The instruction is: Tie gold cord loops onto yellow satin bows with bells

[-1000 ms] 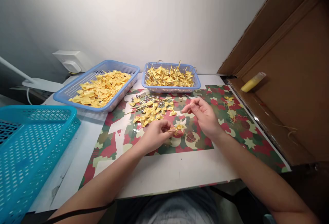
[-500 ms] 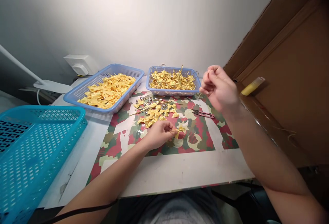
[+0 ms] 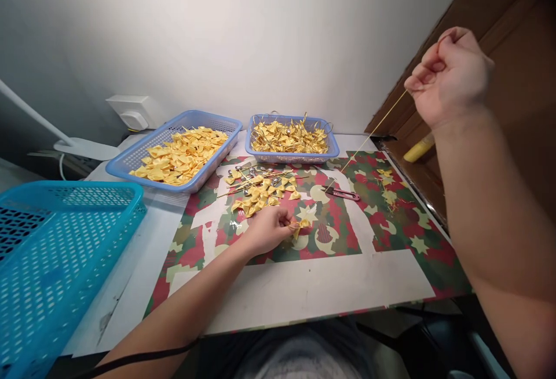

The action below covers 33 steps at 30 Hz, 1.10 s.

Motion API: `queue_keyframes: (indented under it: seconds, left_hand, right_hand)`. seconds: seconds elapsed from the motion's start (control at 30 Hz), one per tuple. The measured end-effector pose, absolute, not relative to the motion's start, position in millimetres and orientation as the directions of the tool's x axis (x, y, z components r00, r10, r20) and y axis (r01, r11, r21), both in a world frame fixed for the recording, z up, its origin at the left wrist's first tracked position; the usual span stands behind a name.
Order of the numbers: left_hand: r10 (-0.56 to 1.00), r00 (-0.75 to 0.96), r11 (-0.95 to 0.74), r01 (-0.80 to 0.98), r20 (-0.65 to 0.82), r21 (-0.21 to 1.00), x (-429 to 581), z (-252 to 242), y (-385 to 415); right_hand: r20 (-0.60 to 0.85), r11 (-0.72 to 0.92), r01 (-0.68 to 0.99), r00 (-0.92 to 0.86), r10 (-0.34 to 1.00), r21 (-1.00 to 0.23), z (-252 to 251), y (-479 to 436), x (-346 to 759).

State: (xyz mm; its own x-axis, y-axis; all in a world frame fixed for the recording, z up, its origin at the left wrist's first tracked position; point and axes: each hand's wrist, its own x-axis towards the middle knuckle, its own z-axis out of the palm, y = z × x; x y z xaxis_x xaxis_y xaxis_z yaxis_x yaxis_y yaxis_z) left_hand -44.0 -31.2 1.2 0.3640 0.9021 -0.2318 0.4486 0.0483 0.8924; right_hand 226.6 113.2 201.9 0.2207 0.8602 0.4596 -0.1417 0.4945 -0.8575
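Low over the patterned table cover, my left hand (image 3: 266, 229) is closed in a pinch on a small yellow ribbon bow (image 3: 301, 226). My right hand (image 3: 454, 77) is raised at the upper right, its fingers closed on a thin yellow thread (image 3: 377, 131). The thread slants straight down and left towards the thread snips (image 3: 342, 193); whether it reaches the bow I cannot make out. Just beyond my left hand lies a loose pile of yellow bows (image 3: 263, 195), with gold stems and small silvery round pieces among them.
A blue basket of yellow bows (image 3: 174, 185) stands at the back left. Another blue basket (image 3: 291, 157) holds bows with gold wires. A turquoise basket (image 3: 108, 246) fills the left side. Cardboard (image 3: 512, 37) rises at the right, near a yellow tube (image 3: 419, 148). Yellow scraps (image 3: 390, 196) lie on the cover.
My right hand has moved up and to the right, and the thread now shows stretched below it. My left hand stays nearly in place with the bow.
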Motion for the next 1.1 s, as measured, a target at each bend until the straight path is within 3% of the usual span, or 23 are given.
queue_keyframes:
  seconds: [0.2, 0.33, 0.43, 0.67, 0.87, 1.0, 1.1]
  left_hand:
    - [0.878, 0.401, 0.06, 0.449, -0.261, 0.892, -45.7, 2.5, -30.4]
    - [0.876, 0.403, 0.061, 0.456, -0.267, 0.888, -46.2, 2.6, -31.0]
    - [0.884, 0.385, 0.065, 0.465, -0.267, 0.883, -44.6, 3.6, -33.0]
    - [0.902, 0.376, -0.012, 0.512, -0.212, 0.859, -42.3, 13.2, -38.3]
    - [0.841, 0.535, -0.452, 0.618, 0.077, 0.643, -74.2, 24.7, -24.4]
    - [0.858, 0.478, -0.444, 0.508, 0.187, 0.738, -71.9, 56.1, -23.1]
    - [0.817, 0.557, -0.349, 0.279, 0.146, 0.895, -41.6, 92.3, -23.8]
  right_hand:
    - [0.508, 0.512, 0.041, 0.215, 0.834, -0.858, 186.6, 133.2, 250.5]
    - [0.473, 0.468, 0.082, 0.257, 0.843, -0.88, 178.3, 137.5, 251.6]
    - [0.471, 0.454, 0.128, 0.188, 0.862, -0.882, 172.9, 134.8, 248.9]
    - [0.328, 0.334, -0.077, 0.087, 0.941, -0.939, 163.6, 112.8, 230.0]
    - [0.339, 0.331, -0.278, 0.021, 0.941, -0.902, 190.5, 74.3, 209.3]
    - [0.36, 0.333, -0.276, -0.052, 0.932, -0.902, 226.5, 31.2, 183.9]
    - [0.388, 0.304, -0.364, -0.183, 0.903, -0.88, 245.6, 16.6, 159.7]
